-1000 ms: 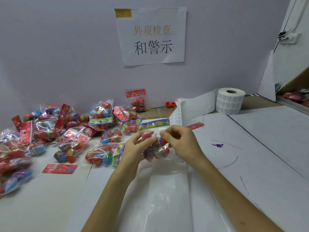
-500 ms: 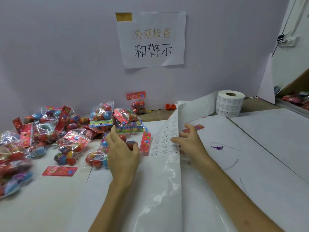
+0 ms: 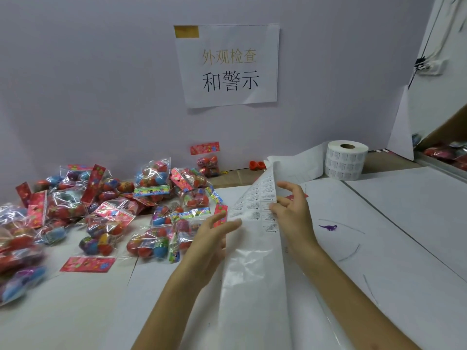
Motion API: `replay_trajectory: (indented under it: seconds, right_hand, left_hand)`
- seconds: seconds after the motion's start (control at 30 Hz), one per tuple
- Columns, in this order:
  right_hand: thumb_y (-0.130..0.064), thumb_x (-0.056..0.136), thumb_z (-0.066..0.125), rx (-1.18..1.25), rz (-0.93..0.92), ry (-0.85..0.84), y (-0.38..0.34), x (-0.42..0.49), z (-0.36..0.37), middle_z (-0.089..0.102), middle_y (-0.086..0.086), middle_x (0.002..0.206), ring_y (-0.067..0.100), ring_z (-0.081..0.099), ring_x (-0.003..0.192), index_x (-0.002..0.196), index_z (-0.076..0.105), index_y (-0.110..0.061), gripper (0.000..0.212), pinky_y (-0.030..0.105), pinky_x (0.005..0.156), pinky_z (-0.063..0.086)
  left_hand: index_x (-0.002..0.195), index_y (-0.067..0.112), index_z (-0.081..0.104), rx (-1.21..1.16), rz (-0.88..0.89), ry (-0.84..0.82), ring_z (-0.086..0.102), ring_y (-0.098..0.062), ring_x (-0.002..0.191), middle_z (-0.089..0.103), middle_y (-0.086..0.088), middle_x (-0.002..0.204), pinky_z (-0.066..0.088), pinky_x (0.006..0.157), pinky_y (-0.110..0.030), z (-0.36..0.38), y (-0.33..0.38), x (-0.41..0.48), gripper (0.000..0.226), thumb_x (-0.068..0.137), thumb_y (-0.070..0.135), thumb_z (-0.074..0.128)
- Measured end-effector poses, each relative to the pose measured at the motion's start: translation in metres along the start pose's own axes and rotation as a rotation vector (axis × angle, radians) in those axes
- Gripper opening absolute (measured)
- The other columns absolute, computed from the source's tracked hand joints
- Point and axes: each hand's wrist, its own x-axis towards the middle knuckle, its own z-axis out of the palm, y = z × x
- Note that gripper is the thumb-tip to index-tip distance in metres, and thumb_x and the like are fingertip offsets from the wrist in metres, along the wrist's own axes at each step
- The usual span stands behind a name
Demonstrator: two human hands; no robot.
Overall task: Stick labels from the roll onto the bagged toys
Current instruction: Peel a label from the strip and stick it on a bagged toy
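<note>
**Station status: label strip raised, both hands at the strip**

1. Table (image 3: pixel 379 236): covered in white sheets. All items below rest on it or are held above it.
2. Wall sign (image 3: pixel 227 66): a white sheet with two lines of printed characters, fixed to the back wall.
3. Bagged toys (image 3: pixel 108 198): a loose pile of clear bags with red and multicoloured header cards, on the left half of the table. One further bag (image 3: pixel 208 164) stands apart against the wall.
4. Label strip (image 3: pixel 255 205): runs from the label roll toward the person and is lifted off the table at centre. Its printed labels face left; the nearer length is glossy bare liner.
5. Label roll (image 3: pixel 346 160): stands on end at the rear right, well apart from the pile.
6. Left hand (image 3: pixel 209 241): fingers straight and close together, tips at the left edge of the strip. It holds nothing. Contact with the strip cannot be confirmed.
7. Right hand (image 3: pixel 294 213): grips the right edge of the strip, thumb on the printed face, remaining fingers loosely curled and spread behind it.
8. Loose red header card (image 3: pixel 87 264): lies flat, just in front of the pile.
9. Purple dinosaur figure (image 3: pixel 328 227): lies on the table, right of the right hand.
</note>
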Motion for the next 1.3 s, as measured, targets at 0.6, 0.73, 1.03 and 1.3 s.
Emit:
replay_trajectory:
  seconds: [0.6,0.73,1.03,1.3]
  right_hand:
    - [-0.036,0.080,0.083,-0.792,-0.637,-0.157,0.003,-0.014,0.007,0.064,-0.013,0.118,-0.001,0.042,0.112,0.098,0.077,-0.031,0.020,0.027,0.098,0.033]
    - [-0.028,0.080,0.084,-0.752,-0.605,-0.148,0.003,-0.013,0.008,0.058,-0.020,0.104,-0.002,0.042,0.104,0.092,0.078,-0.028,0.014,0.031,0.095,0.039]
    - [-0.014,0.081,0.080,-0.665,-0.508,-0.169,-0.001,-0.013,0.006,0.067,-0.012,0.087,0.015,0.058,0.095,0.076,0.075,-0.019,0.009,0.049,0.092,0.046]
    - [-0.016,0.090,0.073,-0.505,-0.487,0.049,-0.003,-0.005,-0.003,0.068,-0.010,0.081,0.008,0.061,0.079,0.084,0.071,-0.016,0.007,0.020,0.072,0.049]
  left_hand:
    - [0.133,0.033,0.056,0.267,0.317,0.140,0.074,-0.015,0.080,0.075,-0.018,0.098,0.053,0.062,-0.018,0.001,0.000,-0.003,0.065,0.086,-0.010,0.068]
    - [0.134,0.033,0.055,0.344,0.369,0.128,0.073,-0.009,0.083,0.073,-0.004,0.106,0.055,0.065,-0.015,0.005,-0.002,-0.002,0.075,0.081,-0.019,0.067]
    - [0.127,0.044,0.055,0.409,0.377,0.080,0.072,-0.026,0.093,0.071,-0.011,0.109,0.064,0.076,-0.038,0.006,-0.003,-0.001,0.082,0.079,-0.022,0.065]
    - [0.150,0.047,0.028,0.694,0.276,0.016,0.040,-0.018,0.141,0.028,0.010,0.159,0.048,0.096,-0.022,0.008,-0.006,-0.001,0.104,0.076,-0.008,0.076]
